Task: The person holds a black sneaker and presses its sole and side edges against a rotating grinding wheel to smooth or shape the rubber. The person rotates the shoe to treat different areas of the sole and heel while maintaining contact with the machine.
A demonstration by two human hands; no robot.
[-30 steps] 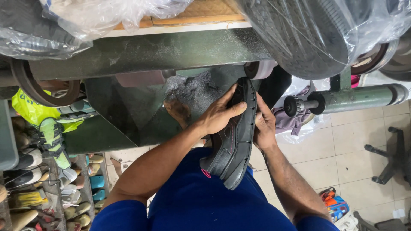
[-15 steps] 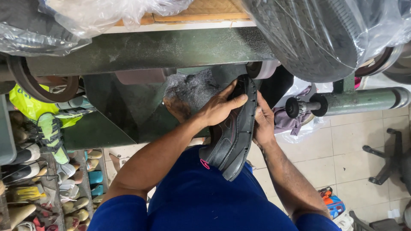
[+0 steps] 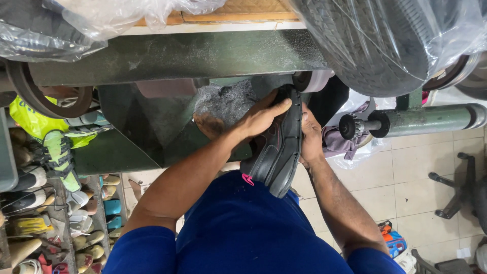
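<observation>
A dark grey shoe (image 3: 276, 152) with a black sole and a small pink tab is tilted on its side in front of me, toe pointing up toward the green machine (image 3: 177, 56). My left hand (image 3: 261, 116) grips its upper near the toe. My right hand (image 3: 310, 137) holds the sole side from the right. The toe of the shoe touches or nearly touches a pale sanding wheel (image 3: 312, 81) under the machine's edge. Grey dust coats the housing (image 3: 223, 101) just left of the shoe.
A plastic-wrapped black tyre (image 3: 385, 45) hangs at the upper right. A green shaft with a black spindle (image 3: 406, 122) sticks out to the right. Racks of several shoes (image 3: 50, 203) fill the left. A chair base (image 3: 461, 187) stands on the tiled floor at right.
Both hands have lifted the shoe slightly up and toward the wheel. The grip on it is unchanged.
</observation>
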